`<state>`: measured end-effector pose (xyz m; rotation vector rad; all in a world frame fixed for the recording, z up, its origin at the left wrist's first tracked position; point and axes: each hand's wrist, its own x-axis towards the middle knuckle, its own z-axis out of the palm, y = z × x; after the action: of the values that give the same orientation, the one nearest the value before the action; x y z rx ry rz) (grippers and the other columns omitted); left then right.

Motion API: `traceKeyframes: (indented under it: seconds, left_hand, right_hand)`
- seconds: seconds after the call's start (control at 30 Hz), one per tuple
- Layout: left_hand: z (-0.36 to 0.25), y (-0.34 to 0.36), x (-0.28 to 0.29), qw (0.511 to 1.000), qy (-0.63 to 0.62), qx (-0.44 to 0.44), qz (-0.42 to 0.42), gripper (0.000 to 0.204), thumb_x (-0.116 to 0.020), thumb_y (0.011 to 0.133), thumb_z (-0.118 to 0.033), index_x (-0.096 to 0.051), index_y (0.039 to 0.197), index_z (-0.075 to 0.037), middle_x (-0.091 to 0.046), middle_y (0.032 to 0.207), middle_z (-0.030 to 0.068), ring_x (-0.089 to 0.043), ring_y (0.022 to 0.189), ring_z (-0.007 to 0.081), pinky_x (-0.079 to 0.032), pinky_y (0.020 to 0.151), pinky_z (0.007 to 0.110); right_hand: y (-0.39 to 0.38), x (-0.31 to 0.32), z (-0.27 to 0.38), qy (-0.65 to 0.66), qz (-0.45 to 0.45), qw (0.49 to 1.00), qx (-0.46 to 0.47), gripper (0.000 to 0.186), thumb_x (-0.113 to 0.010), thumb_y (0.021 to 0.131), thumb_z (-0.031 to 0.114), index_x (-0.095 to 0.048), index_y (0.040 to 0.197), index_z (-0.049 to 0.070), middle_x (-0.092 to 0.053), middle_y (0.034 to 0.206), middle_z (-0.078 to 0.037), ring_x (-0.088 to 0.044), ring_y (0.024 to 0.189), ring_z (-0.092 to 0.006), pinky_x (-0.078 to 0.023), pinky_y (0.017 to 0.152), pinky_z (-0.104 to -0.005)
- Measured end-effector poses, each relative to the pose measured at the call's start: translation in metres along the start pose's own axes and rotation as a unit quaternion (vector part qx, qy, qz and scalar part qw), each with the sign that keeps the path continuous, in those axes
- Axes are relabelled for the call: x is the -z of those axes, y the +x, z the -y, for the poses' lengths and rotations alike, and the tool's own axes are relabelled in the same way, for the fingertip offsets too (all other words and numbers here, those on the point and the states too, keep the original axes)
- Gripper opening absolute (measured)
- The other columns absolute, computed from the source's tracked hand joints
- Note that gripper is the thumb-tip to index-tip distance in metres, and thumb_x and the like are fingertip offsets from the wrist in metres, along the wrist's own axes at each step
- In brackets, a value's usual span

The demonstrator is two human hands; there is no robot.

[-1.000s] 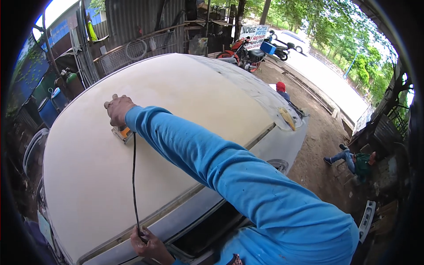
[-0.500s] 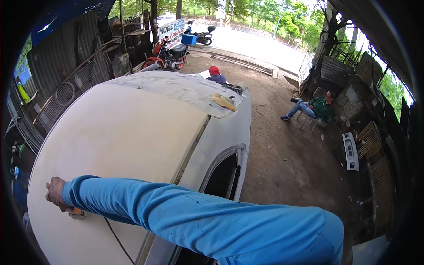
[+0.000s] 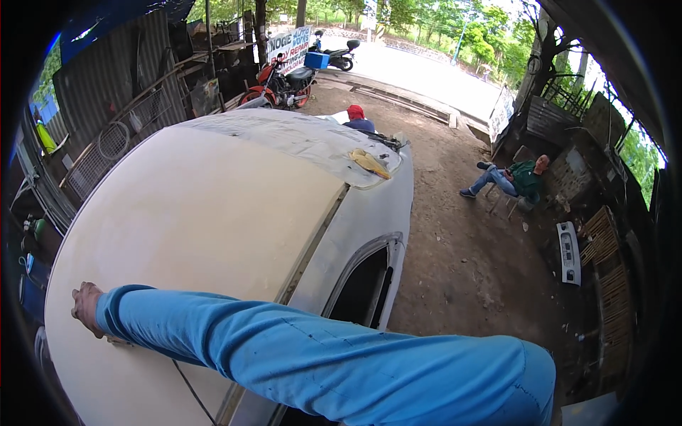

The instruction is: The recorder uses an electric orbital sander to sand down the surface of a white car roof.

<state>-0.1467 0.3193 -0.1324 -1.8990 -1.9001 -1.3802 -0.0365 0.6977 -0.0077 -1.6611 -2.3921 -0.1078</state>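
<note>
My right hand (image 3: 89, 309), at the end of a blue-sleeved arm reaching across from the lower right, grips a sander (image 3: 119, 342) on the left part of a car's cream roof (image 3: 199, 220). The sander is mostly hidden under hand and sleeve; its dark cord (image 3: 195, 394) runs down the roof toward the bottom edge. A dark window opening (image 3: 355, 284) lies along the car's right side. A yellow sheet or pad (image 3: 368, 162) rests on masking near the roof's far right corner. My left hand is out of view.
A person in a red cap (image 3: 356, 119) is beyond the car; another sits on a chair (image 3: 522, 177) at right. A loose bumper (image 3: 568, 252) lies near bamboo panels (image 3: 609, 298). A red motorbike (image 3: 280, 89) and scooter (image 3: 337, 57) stand behind; corrugated sheets (image 3: 128, 71) line the left.
The view has swung toward the yard and road, putting the car lower left and dropping my left hand, earlier on the cord, out of sight. Since half a second ago little has moved.
</note>
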Motion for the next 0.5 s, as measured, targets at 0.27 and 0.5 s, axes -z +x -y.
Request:
traceKeyframes:
  seconds: [0.27,0.5]
  left_hand:
    - [-0.006,0.0,-0.007,0.999,-0.042,0.026,0.008,0.018,-0.066,0.099,-0.009,-0.069,0.106,0.008,-0.072,0.1,0.0212,-0.07,0.088,0.0349,-0.057,0.078,0.042]
    - [-0.003,0.008,-0.001,0.995,-0.094,-0.016,-0.006,0.01,-0.073,0.087,-0.008,-0.069,0.095,-0.003,-0.067,0.078,0.0129,-0.065,0.066,0.0306,-0.052,0.059,0.04]
  right_hand:
    - [0.0,0.004,-0.057,0.011,-0.003,0.999,-0.052,0.065,-0.078,0.075,0.037,-0.064,0.136,0.017,-0.059,0.137,-0.013,-0.056,0.127,-0.0325,-0.046,0.101,-0.0447]
    - [-0.06,0.068,-0.033,-0.003,0.067,0.997,-0.031,0.053,-0.068,0.09,0.033,-0.057,0.141,0.021,-0.059,0.134,-0.015,-0.066,0.117,-0.0341,-0.055,0.101,-0.0428]
